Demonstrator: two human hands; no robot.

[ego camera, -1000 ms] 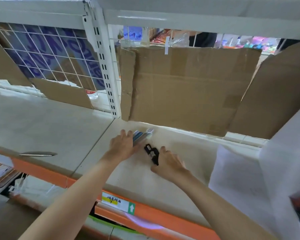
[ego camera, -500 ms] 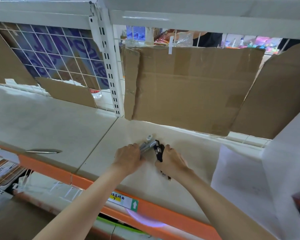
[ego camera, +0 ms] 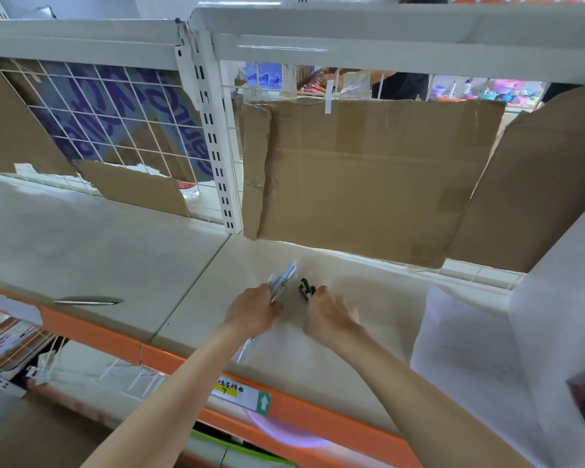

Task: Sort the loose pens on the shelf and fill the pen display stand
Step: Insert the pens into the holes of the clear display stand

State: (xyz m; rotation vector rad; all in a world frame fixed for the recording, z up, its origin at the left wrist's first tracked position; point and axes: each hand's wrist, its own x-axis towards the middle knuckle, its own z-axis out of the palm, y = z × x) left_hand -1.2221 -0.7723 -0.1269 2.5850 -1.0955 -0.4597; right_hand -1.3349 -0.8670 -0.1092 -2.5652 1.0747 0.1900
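Observation:
My left hand grips a bundle of light grey and blue pens whose ends stick up past my fingers, above the white shelf. Just to the right, my right hand holds a small bunch of black pens, only their tips showing. The two bundles are close but apart. One loose silver pen lies alone on the left shelf board near its front edge. A pen display stand is not in view.
Brown cardboard sheets lean against the wire back of the shelf. A white paper-wrapped box stands at the right. The orange shelf edge carries a price label. A white upright post divides the two bays.
Both hands have gathered pens off the shelf surface and lifted them slightly. The light bundle now stands up out of my left hand; the black ones have drawn into my right.

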